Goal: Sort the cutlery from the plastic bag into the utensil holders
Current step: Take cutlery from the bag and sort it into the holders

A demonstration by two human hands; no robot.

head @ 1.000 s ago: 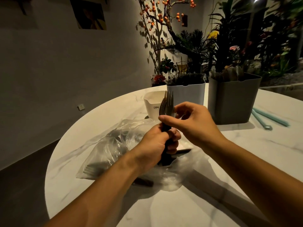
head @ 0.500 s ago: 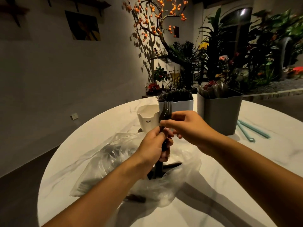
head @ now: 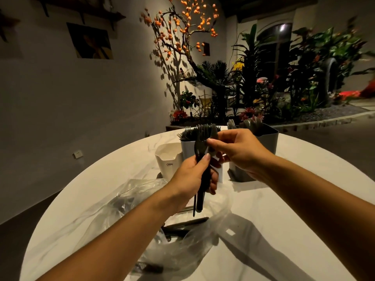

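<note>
Head view. Left hand point(head: 190, 175) was curled round the dark handles of a bundle of black forks point(head: 202, 151), held upright, tines up; thumb lay along the front of the bundle, handle ends stuck out below the fist. Right hand point(head: 239, 153) met the bundle from the right: thumb and forefinger pinched the head of one piece just above the left thumb, remaining fingers loosely bent under it. Which piece exactly was pinched could not be told in the dim light.

Directly beyond the fingertips stood a white utensil holder point(head: 188, 147) with fork tines showing above its rim. Left of the left hand's knuckles, a smaller cream holder point(head: 167, 159), contents not visible. Behind the right hand, a grey holder point(head: 267, 138) with spoon bowls showing above its rim.

Below the left wrist lay the clear plastic bag point(head: 142, 203), crumpled, with more dark cutlery point(head: 184, 224) inside, under the handle ends. All rested on a round white marble table point(head: 284, 230).
</note>
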